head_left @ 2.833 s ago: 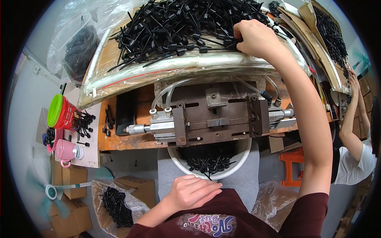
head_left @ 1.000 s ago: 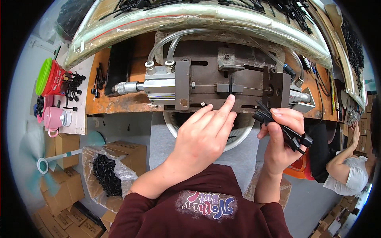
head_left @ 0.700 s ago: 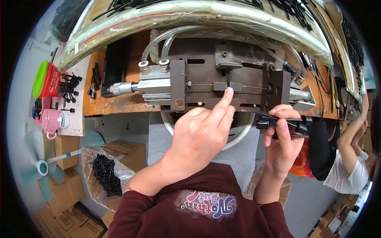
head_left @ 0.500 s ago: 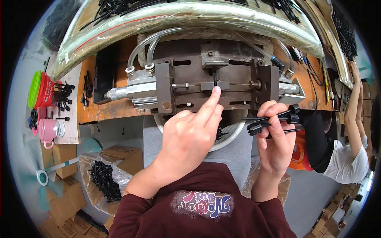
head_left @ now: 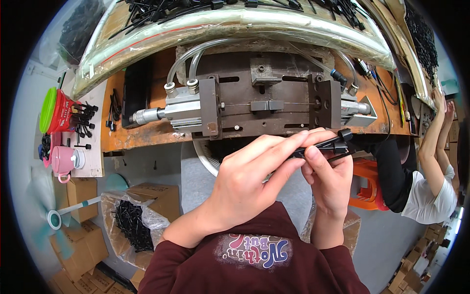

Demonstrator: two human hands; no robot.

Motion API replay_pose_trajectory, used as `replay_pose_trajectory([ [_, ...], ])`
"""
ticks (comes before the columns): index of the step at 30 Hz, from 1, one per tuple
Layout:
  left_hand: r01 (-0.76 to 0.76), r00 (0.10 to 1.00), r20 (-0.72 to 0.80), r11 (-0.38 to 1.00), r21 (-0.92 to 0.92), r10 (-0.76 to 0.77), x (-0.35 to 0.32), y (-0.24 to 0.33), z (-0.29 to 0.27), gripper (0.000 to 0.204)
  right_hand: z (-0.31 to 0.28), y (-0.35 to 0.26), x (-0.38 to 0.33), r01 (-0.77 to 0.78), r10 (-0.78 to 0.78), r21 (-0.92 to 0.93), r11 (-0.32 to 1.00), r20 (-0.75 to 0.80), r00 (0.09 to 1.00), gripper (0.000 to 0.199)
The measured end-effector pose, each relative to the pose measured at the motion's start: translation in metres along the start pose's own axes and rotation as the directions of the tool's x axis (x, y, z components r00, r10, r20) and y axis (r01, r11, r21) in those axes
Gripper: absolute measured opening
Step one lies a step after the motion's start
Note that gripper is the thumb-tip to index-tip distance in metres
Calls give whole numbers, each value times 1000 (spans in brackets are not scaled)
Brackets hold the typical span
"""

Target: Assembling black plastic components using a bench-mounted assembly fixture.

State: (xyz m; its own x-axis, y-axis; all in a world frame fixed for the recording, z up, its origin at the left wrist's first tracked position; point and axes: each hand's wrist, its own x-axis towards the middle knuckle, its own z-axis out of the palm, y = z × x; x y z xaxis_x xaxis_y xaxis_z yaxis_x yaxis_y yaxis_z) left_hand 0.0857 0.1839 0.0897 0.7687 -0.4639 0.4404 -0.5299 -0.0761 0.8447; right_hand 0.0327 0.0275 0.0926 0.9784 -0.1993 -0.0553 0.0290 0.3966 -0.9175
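Note:
My right hand [head_left: 330,183] holds a small bundle of thin black plastic stems with knobbed heads [head_left: 342,142], pinched between thumb and fingers, heads toward the right. From the left, my left hand [head_left: 254,169] meets it, its fingers and thumb closed over the stems' thin ends. Which stem it grips is hidden behind its fingers. Just beyond both hands is a brown metal fixture [head_left: 245,117] with a small grey block [head_left: 267,105] at its centre, and no stem stands in that block.
Air cylinders flank the fixture, the left cylinder [head_left: 181,112] fed by clear hoses [head_left: 188,56]. Black stems lie on the shelf above and in a lined carton [head_left: 132,225] at lower left. A pink cup [head_left: 62,159] stands left. At right, another person [head_left: 431,196] reaches toward the bench.
My left hand has moved from the fixture's centre block down and right to the bundle in my right hand. The stem that stood at the block is gone from there.

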Motion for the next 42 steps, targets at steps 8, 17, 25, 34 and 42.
replay_pose_trajectory([
  [8,280,955,3,894,-349,-298,-4,-4,6,31,-5,10,-2,29,-29,-2,1000,-9,1000,27],
  [17,513,781,335,237,-825,-526,-7,-16,-5,35,-1,11,-5,287,-328,-549,785,25,944,28],
  [25,458,766,240,244,-855,-596,-8,-11,-7,30,-2,1,-15,-81,89,-98,992,79,993,28],
  [34,470,757,253,233,-852,-602,-8,-8,-7,25,-2,-2,-25,-99,179,-483,870,122,976,26],
  [42,485,774,286,239,-841,-565,-9,-8,-8,27,3,-9,-21,-42,224,-670,741,188,956,24],
])
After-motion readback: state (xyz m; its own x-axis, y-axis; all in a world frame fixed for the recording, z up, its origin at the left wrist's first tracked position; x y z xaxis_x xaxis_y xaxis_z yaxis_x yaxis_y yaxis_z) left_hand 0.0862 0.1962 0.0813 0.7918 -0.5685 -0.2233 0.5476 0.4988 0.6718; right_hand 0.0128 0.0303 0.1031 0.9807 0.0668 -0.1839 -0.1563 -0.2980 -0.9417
